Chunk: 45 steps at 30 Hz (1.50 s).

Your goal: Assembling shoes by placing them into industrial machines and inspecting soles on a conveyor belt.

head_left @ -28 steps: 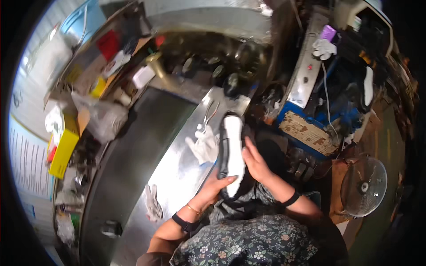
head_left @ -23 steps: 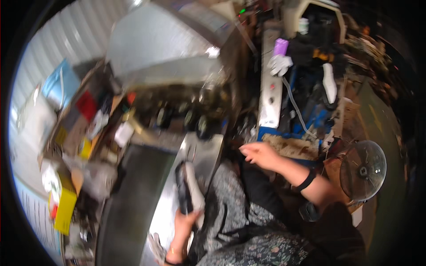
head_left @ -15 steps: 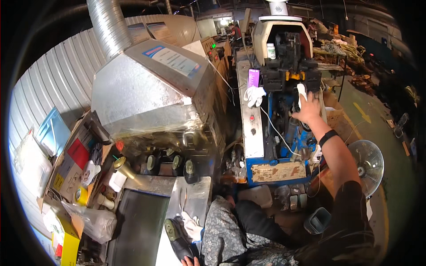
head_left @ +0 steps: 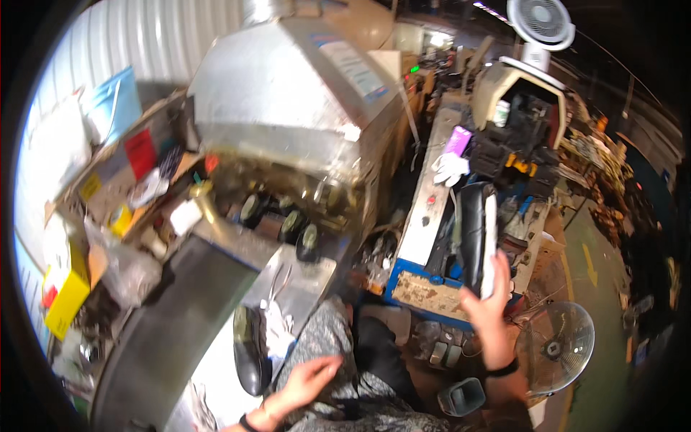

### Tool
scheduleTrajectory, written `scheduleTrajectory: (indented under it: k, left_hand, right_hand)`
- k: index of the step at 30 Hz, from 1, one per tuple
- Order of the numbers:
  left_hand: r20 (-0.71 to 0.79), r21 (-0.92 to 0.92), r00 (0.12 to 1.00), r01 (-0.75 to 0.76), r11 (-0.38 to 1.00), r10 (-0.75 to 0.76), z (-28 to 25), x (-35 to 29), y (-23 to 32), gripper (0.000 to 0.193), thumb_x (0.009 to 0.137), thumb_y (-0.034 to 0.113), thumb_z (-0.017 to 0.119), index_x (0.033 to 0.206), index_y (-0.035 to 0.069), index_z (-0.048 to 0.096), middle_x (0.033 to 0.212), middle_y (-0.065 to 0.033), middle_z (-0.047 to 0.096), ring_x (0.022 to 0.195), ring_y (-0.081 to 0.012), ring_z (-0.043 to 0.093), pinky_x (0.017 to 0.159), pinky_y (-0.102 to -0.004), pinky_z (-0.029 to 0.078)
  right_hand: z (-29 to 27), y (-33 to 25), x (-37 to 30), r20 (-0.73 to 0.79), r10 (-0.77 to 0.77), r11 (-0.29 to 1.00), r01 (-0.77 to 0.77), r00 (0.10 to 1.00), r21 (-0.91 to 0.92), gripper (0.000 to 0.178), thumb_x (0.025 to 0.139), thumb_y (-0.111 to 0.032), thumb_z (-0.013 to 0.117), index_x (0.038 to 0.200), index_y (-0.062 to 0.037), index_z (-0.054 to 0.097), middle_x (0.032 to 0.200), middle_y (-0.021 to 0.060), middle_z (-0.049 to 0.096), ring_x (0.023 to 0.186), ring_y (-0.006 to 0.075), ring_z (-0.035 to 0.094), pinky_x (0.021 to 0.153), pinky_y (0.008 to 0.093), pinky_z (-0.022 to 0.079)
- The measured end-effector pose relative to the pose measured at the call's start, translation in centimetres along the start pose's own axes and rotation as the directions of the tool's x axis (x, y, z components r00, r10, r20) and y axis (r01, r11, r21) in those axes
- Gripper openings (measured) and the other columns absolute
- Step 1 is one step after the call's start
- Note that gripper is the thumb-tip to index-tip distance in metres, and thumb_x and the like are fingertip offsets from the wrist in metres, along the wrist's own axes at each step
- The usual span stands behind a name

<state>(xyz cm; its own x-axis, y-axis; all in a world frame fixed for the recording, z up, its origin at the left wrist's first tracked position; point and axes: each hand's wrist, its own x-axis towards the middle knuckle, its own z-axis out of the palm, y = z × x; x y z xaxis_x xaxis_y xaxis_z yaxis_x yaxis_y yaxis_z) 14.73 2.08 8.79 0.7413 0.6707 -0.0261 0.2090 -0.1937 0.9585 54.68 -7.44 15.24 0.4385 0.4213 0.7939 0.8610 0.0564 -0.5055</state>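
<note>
My right hand (head_left: 491, 302) grips the near end of a long black shoe (head_left: 471, 237) with a whitish strip along its side. Motion smears it slightly, and the shoe's far end reaches toward a dark machine (head_left: 515, 147). Over my lap hovers my left hand (head_left: 313, 380), empty, its fingers loosely extended and blurred. To the left of that hand, another black shoe (head_left: 250, 353) with an olive-green part lies on the pale worktop (head_left: 216, 378). A white glove (head_left: 277, 327) rests beside it.
A metal hood (head_left: 277, 93) stands over several dark shoe forms (head_left: 291, 225). White gloves (head_left: 451, 169) and a purple box (head_left: 458, 140) lie on the machine's side ledge. A caged fan (head_left: 554, 349) is at right, near a grey bin (head_left: 462, 397).
My right hand has come back from the machine toward me with the black shoe. My left hand has left the shoe on the worktop and moved over my lap. The view has turned.
</note>
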Motion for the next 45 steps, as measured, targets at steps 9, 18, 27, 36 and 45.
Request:
scheduleTrajectory:
  k: [9,18,27,36,45]
  left_hand:
    - [-0.090,-0.518,0.972,0.141,0.843,-0.218,-3.3,2.8,2.7,0.060,0.099,0.054,0.046,0.130,0.004,0.052,0.122,-0.0137,0.063,0.108,-0.0221,0.062,0.091,-0.0369,0.050]
    - [-0.381,0.293,0.918,0.005,0.956,0.112,-7.0,-4.5,-3.1,0.061,0.084,0.030,0.076,0.133,0.001,0.052,0.123,-0.0207,0.062,0.115,-0.0331,0.060,0.096,-0.0385,0.048]
    - [-0.610,0.303,0.785,0.359,0.883,-0.110,-12.4,-4.1,-9.6,0.089,0.074,0.027,0.081,0.137,-0.015,0.035,0.134,-0.0353,0.046,0.127,-0.0466,0.046,0.109,-0.0477,0.036]
    - [-0.700,0.277,0.688,0.511,0.814,-0.194,-12.6,-1.0,-10.6,0.095,0.068,0.024,0.082,0.141,-0.006,0.030,0.137,-0.0304,0.045,0.128,-0.0442,0.046,0.107,-0.0442,0.039]
    - [-0.566,-0.692,0.607,0.019,0.722,-0.558,-15.6,-3.0,-8.1,0.060,0.076,0.019,0.070,0.129,-0.001,0.050,0.109,-0.0132,0.065,0.094,-0.0238,0.066,0.085,-0.0356,0.054]
  right_hand:
    - [7.1,-15.1,-10.9,0.837,0.002,0.251,-0.810,0.548,0.530,0.107,0.083,-0.047,0.075,0.155,-0.0015,0.010,0.159,0.0201,0.020,0.131,0.0342,0.047,0.103,0.0478,0.044]
    - [5.5,-12.5,-14.0,0.982,0.169,-0.087,-0.994,-0.088,-0.074,0.056,0.084,-0.008,0.051,0.137,0.0103,0.047,0.132,0.0193,0.058,0.122,0.0243,0.056,0.107,0.0343,0.041]
    - [22.5,-5.6,-4.5,0.564,0.485,0.476,-0.743,0.668,0.471,0.057,0.085,-0.009,0.067,0.136,0.0065,0.048,0.123,0.0148,0.062,0.107,0.0228,0.063,0.094,0.0333,0.049]
    - [50.0,1.2,-4.1,0.517,0.315,0.897,-0.428,0.796,0.113,0.092,0.079,-0.040,0.076,0.147,-0.0018,0.027,0.141,0.0282,0.043,0.128,0.0429,0.045,0.105,0.0441,0.040]
    - [35.6,-4.4,-8.7,0.756,0.135,0.925,-0.355,0.641,0.136,0.058,0.089,-0.029,0.069,0.134,0.0031,0.051,0.141,0.0213,0.050,0.132,0.0342,0.047,0.111,0.0395,0.036]
